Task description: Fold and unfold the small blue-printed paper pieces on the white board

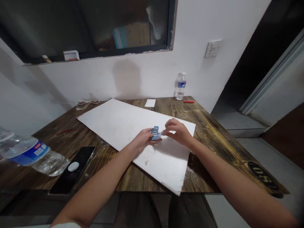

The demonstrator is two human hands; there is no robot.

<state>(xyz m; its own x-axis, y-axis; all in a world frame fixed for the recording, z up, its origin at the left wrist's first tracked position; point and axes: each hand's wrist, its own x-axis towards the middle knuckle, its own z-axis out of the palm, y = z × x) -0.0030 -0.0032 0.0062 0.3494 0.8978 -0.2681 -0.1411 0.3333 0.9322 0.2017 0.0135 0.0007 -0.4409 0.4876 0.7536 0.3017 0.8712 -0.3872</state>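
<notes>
My left hand [145, 139] is closed around a small bunch of blue-and-white strips [155, 133], held just above a white board. Their exact kind is too small to make out. At the right side of the bunch, my right hand [176, 129] pinches a single blue-and-white strip [161, 133] between thumb and fingertips. That strip sticks out at a slant from the others. Beneath both hands lies the white board [114, 120], set at an angle on the wooden table, with smudges near its front part.
A large water bottle [30, 155] lies at the left, beside a phone [73, 171] with a white cap [73, 166] on it. Along the back are a coiled cable [86, 103], white paper [150, 103], a small bottle [181, 87] and a red pen-like stick [189, 101].
</notes>
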